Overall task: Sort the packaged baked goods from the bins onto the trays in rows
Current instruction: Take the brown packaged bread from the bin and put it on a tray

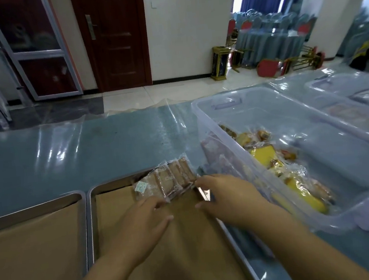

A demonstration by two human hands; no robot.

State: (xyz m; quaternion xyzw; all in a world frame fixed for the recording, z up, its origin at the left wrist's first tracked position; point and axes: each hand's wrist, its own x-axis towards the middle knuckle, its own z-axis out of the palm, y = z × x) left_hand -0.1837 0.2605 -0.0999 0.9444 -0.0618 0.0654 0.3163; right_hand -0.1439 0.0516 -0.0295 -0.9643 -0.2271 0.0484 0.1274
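Note:
Several brown baked goods in clear wrappers lie overlapping in a row at the far right corner of a steel tray lined with brown paper. My left hand lies over the paper with straight fingers, its tips touching the near edge of the packets. My right hand reaches in from the right, fingertips against the right end of the row. A clear plastic bin to the right holds several wrapped yellow and brown cakes.
A second paper-lined steel tray sits to the left. Another clear bin with packets stands at the far right. The table has a shiny blue cover. Beyond it are a tiled floor, dark doors and overturned red chairs.

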